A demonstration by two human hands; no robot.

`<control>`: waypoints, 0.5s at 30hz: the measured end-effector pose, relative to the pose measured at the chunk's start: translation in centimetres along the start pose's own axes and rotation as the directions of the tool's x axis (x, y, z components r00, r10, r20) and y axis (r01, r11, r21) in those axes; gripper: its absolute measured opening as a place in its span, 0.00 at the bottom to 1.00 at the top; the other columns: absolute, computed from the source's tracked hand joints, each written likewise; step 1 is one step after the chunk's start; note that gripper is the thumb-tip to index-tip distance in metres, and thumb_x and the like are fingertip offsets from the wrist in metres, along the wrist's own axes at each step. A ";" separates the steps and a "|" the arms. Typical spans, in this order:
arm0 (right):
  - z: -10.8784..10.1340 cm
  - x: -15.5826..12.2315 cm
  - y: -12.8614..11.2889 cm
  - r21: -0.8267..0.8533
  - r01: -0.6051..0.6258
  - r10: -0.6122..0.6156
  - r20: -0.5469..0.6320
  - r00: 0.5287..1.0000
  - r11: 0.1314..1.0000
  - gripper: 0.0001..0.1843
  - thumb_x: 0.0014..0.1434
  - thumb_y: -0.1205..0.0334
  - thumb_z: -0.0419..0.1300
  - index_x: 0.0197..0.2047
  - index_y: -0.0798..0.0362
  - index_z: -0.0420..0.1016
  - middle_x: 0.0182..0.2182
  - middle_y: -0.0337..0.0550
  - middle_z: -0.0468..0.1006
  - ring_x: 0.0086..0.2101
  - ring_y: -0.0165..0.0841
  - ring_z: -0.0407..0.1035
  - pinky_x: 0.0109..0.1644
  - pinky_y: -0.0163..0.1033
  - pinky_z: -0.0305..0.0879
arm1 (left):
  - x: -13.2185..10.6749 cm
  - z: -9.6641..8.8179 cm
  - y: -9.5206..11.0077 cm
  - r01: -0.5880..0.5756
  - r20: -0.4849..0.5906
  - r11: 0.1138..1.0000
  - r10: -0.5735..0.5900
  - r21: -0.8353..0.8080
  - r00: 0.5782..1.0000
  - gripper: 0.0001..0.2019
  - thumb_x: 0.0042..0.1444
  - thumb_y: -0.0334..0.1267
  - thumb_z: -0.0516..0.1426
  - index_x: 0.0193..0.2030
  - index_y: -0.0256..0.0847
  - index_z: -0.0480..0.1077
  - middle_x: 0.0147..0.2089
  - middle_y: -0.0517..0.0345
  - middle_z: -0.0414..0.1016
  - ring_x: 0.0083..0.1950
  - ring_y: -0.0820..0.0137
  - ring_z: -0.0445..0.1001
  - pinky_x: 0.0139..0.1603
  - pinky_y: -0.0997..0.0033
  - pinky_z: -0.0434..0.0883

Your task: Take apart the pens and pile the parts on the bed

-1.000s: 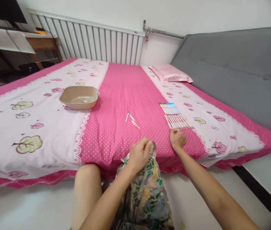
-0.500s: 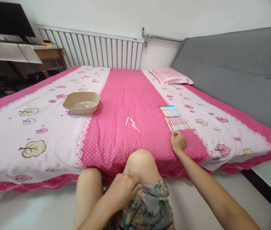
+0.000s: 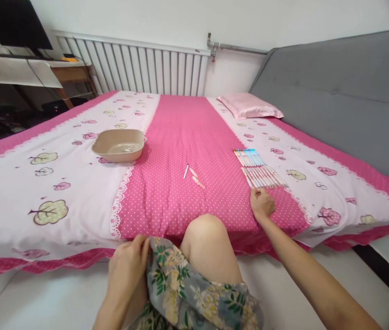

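Observation:
My left hand [image 3: 129, 261] is closed on the hem of a grey floral garment [image 3: 174, 279], pulled over the left knee. On the pink bedspread, my right hand [image 3: 262, 202] is curled with its fingertips at the near end of the leftmost pen in a row of white-and-red pens [image 3: 263, 177]. Just beyond lies a row of blue and orange pens [image 3: 249, 157], side by side. Left of my right hand, a thin white stick-like piece [image 3: 186, 171] and two pale pink pen-like pieces [image 3: 197, 178] lie loose in the middle of the bed.
A beige plastic basin [image 3: 119, 156] with small clear items inside sits on the bed's left part. A pink pillow [image 3: 249, 106] lies at the far right beside the grey headboard [image 3: 339, 73]. Behind stand a white radiator [image 3: 146, 68] and a desk with a monitor [image 3: 15, 23].
My left hand has moved left from the right thigh to the left knee, drawing the floral cloth across. My right hand stays by the near ends of the pens. The view has shifted slightly.

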State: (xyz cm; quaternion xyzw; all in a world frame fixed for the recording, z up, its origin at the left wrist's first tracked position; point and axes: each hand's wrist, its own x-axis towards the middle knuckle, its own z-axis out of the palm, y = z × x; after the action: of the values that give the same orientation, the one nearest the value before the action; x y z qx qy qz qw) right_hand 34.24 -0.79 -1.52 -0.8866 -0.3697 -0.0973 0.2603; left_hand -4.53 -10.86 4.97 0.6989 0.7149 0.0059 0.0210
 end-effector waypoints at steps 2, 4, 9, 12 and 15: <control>0.0 0.0 0.0 -0.003 0.002 -0.002 -0.002 1.000 1.000 0.24 0.58 0.47 0.44 0.35 0.55 0.74 0.26 0.47 0.74 0.24 0.32 0.62 0.27 0.35 0.42 | -0.5 1.1 1.6 -0.070 0.060 0.992 0.076 -0.110 0.995 0.17 0.60 0.42 0.40 0.33 0.42 0.67 0.29 0.53 0.75 0.33 0.66 0.73 0.31 0.72 0.60; 0.0 0.0 0.0 -0.003 0.005 -0.005 -0.002 1.000 1.000 0.24 0.58 0.47 0.44 0.35 0.55 0.74 0.26 0.47 0.74 0.24 0.32 0.62 0.27 0.35 0.43 | -1.2 2.2 3.0 -0.094 0.165 0.973 0.130 -0.210 0.978 0.17 0.61 0.40 0.39 0.36 0.41 0.67 0.30 0.54 0.75 0.32 0.67 0.74 0.31 0.73 0.61; 0.0 0.0 0.0 -0.003 0.013 -0.013 -0.007 1.000 1.000 0.23 0.58 0.47 0.45 0.34 0.55 0.74 0.26 0.46 0.74 0.24 0.32 0.61 0.27 0.35 0.42 | -3.6 4.4 4.9 -0.223 0.415 0.928 0.337 -0.299 0.845 0.13 0.56 0.35 0.47 0.46 0.42 0.66 0.40 0.53 0.76 0.42 0.63 0.74 0.39 0.70 0.66; 0.1 0.0 0.1 -0.001 0.018 -0.018 -0.011 1.000 1.000 0.23 0.58 0.48 0.45 0.35 0.55 0.74 0.26 0.46 0.74 0.24 0.32 0.60 0.27 0.35 0.42 | -4.8 4.3 4.1 -0.237 0.466 0.905 0.390 -0.353 0.794 0.18 0.53 0.35 0.49 0.52 0.44 0.63 0.46 0.53 0.74 0.47 0.62 0.72 0.44 0.66 0.66; 0.1 0.0 0.2 0.004 0.019 -0.019 -0.011 1.000 1.000 0.22 0.57 0.48 0.46 0.35 0.54 0.74 0.26 0.45 0.74 0.24 0.31 0.60 0.27 0.35 0.42 | -6.0 3.2 1.2 -0.189 0.396 0.908 0.341 -0.375 0.853 0.17 0.56 0.37 0.46 0.52 0.45 0.64 0.49 0.53 0.72 0.50 0.67 0.70 0.49 0.70 0.64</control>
State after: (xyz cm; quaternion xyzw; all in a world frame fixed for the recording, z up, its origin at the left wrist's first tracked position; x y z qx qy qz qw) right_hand 34.40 -0.86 -1.71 -0.8820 -0.3769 -0.1039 0.2633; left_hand -3.07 -16.92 1.93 0.7608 0.5746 -0.0374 0.2994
